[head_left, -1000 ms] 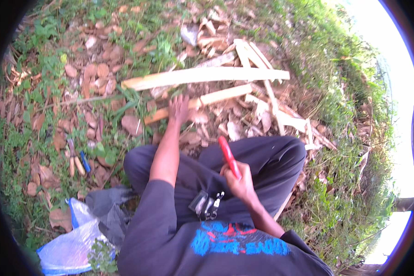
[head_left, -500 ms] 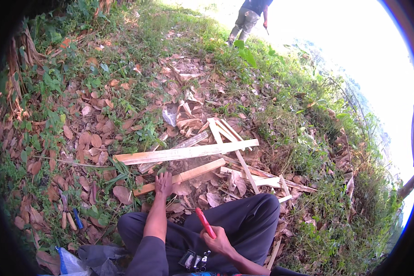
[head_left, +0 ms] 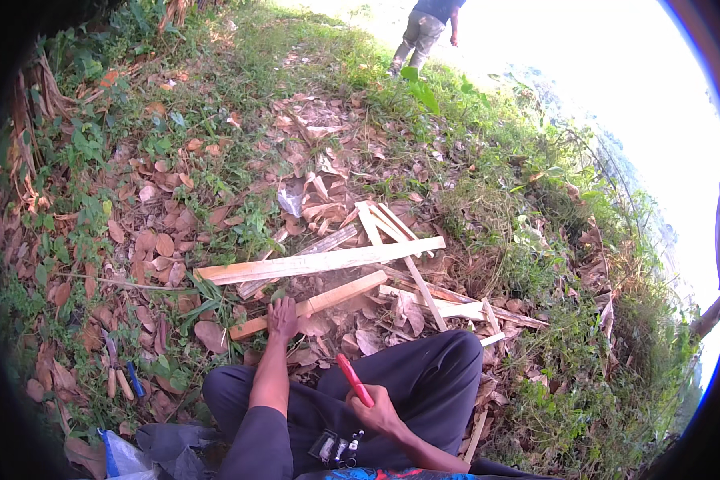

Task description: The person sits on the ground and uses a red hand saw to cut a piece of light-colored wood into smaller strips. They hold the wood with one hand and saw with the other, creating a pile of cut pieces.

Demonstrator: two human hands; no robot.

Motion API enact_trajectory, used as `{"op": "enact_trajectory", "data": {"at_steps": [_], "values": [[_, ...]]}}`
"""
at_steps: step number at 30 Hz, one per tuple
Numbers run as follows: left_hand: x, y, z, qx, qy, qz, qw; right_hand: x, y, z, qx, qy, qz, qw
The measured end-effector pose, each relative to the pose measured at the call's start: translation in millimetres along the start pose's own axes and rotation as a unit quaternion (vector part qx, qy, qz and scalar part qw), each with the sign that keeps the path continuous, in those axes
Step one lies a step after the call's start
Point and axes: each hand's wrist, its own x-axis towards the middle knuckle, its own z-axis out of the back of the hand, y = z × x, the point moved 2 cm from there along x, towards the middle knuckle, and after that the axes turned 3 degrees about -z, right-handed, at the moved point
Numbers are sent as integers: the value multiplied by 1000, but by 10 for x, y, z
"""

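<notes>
Seated on leaf-strewn ground, a person's left hand [head_left: 282, 318] presses flat on a wooden strip [head_left: 312, 305]; the right hand [head_left: 376, 412] grips a red-handled tool [head_left: 354, 380]. Split strips [head_left: 320, 262] lie beyond; cutting appears unfinished.

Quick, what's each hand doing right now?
Left hand: open, palm down on the short wooden slat.
Right hand: closed around a red-handled tool.
</notes>
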Motion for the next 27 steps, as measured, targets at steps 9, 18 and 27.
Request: {"op": "enact_trajectory", "data": {"at_steps": [9, 18, 27], "values": [[26, -52, 74, -26, 27, 15, 999, -94, -232, -71, -6, 0, -27, 1000], [-22, -26, 74, -39, -13, 13, 999, -47, -237, -122, 14, 23, 60, 998], [-3, -54, 153, -52, 75, 57, 994, -38, -26, -38, 99, -2, -12, 995]]}}
